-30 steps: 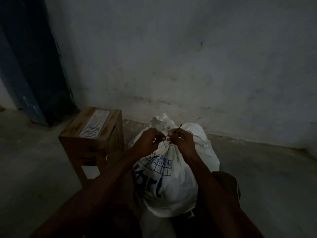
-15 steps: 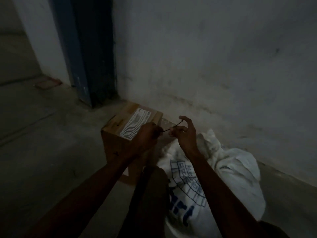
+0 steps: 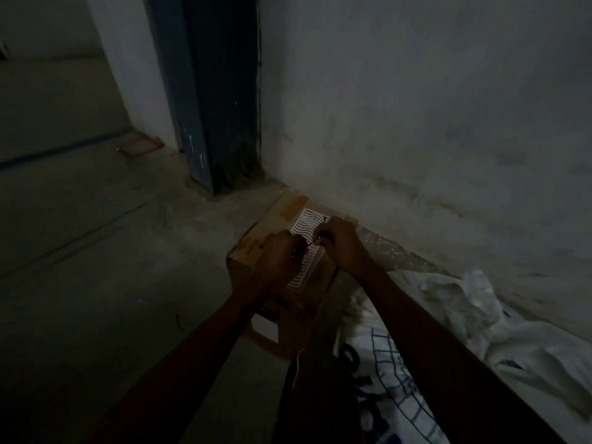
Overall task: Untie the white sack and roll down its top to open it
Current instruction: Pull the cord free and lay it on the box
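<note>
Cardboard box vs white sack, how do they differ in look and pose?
The cardboard box is brown, rigid and upright; the white sack is pale, soft and crumpled, slumped low on the floor. The box carries a white wavy-lined label on top; the sack has dark blue print on its side. Both hands hold a thin tie over the box, away from the sack. Both sit along the wall.

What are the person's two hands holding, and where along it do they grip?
A thin dark tie, pinched between left hand and right hand, one toward each end.
</note>
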Demonstrator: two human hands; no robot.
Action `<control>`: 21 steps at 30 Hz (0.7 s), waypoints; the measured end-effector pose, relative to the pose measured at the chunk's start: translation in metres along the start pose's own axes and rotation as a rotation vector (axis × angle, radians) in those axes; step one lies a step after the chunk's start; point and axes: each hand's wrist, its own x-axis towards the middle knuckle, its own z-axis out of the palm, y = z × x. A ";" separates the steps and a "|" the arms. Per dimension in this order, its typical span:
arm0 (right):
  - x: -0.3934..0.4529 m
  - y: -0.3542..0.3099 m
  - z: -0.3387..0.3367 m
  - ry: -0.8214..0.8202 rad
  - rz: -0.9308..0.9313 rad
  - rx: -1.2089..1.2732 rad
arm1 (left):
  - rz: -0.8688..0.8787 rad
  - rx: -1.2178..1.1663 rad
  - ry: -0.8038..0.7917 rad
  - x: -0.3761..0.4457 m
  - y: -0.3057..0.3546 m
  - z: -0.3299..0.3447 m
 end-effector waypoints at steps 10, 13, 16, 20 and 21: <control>0.038 0.041 0.033 0.000 0.015 -0.047 | -0.143 0.081 -0.055 0.027 -0.017 0.030; 0.037 0.045 0.042 0.019 0.010 -0.031 | -0.152 0.101 -0.069 0.031 -0.015 0.035; 0.029 0.043 0.040 0.028 -0.004 -0.034 | -0.135 0.068 -0.029 0.029 -0.015 0.035; 0.008 0.043 0.025 0.046 0.007 -0.061 | -0.095 0.040 0.059 0.018 -0.004 0.032; 0.001 0.041 0.019 0.041 0.022 -0.067 | -0.089 0.048 0.065 0.014 0.001 0.032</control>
